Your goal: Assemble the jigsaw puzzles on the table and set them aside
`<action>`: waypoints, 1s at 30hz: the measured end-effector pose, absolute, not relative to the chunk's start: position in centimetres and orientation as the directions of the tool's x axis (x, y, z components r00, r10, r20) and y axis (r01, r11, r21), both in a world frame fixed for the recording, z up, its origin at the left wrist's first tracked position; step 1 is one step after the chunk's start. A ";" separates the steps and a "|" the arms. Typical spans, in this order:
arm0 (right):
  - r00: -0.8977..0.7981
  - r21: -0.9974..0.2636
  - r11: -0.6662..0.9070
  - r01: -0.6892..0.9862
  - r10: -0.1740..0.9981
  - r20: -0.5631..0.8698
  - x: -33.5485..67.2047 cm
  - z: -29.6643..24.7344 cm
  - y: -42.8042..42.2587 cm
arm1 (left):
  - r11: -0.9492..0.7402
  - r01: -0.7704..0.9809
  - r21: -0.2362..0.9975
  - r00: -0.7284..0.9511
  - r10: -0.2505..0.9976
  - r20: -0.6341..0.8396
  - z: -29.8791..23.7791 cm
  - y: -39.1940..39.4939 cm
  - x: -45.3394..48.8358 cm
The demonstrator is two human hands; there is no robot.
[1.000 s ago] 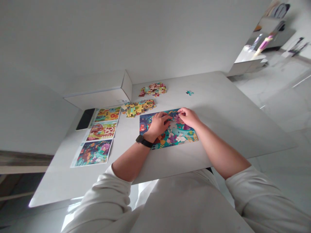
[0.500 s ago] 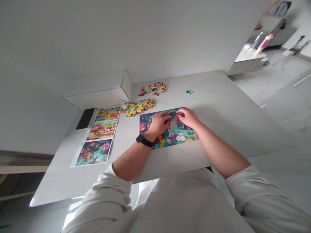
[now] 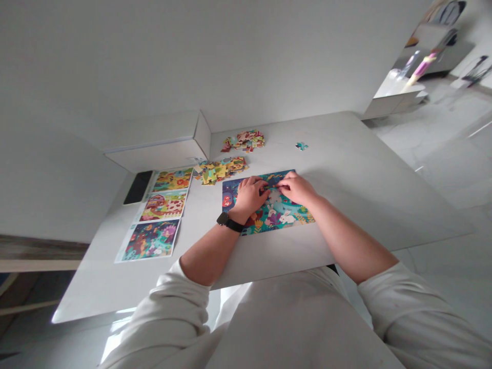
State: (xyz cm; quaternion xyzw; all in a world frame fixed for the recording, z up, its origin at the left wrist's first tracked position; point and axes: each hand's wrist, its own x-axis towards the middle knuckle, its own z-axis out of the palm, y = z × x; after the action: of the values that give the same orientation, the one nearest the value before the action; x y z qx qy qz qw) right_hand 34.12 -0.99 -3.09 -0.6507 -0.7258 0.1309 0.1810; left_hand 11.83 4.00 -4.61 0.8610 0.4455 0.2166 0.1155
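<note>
A colourful jigsaw puzzle (image 3: 286, 218) with white rabbits, flowers and a dark blue top lies flat on the white table, largely assembled. On its upper middle rests my left hand (image 3: 250, 196), fingers bent and slightly apart, thumb toward the right. My right hand (image 3: 296, 188) is over the upper right part, with thumb and fingertips pinched together close to the left fingertips. Whatever the pinch holds is too small to make out. Both hands cover part of the picture. A single teal puzzle piece (image 3: 302, 146) lies apart, beyond the right hand.
Two heaps of loose pieces, one yellowish (image 3: 223, 170) and one reddish (image 3: 246, 139), lie behind the puzzle. To the left are a sheet with three printed pictures (image 3: 163, 206) and a black phone-like slab (image 3: 139, 187). A white box (image 3: 157, 154) stands along the wall.
My right hand's fingertips have shifted slightly left and down across the puzzle, nearer my left hand. My left hand stays in about the same place.
</note>
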 end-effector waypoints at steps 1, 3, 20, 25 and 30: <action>-0.093 -0.420 0.123 0.899 0.991 0.092 34.1 -3.1 -1.0 | -0.574 0.720 0.391 0.508 0.819 0.266 -4.5 3.9 11.9; -0.109 -0.408 0.137 0.903 0.990 0.092 34.1 -3.0 -0.9 | -0.569 0.725 0.388 0.505 0.822 0.263 -4.4 3.8 12.0; -0.135 -0.384 0.169 0.908 0.984 0.114 33.8 -2.5 -1.2 | -0.611 0.720 0.330 0.550 0.792 0.266 -4.9 3.5 12.4; -0.177 -0.342 0.200 0.918 0.979 0.097 33.4 -2.3 -1.4 | -0.624 0.722 0.301 0.556 0.781 0.285 -5.2 3.6 12.5; -0.201 -0.299 0.209 0.931 0.978 0.058 33.4 -1.1 0.2 | -0.616 0.723 0.311 0.547 0.787 0.286 -5.0 3.7 12.7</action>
State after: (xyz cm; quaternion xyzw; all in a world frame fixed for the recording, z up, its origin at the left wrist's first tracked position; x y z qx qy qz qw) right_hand 33.36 0.22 -1.13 -0.6210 -0.7685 0.0992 0.1179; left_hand 12.75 3.65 -5.03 0.8760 0.4310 0.2017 0.0785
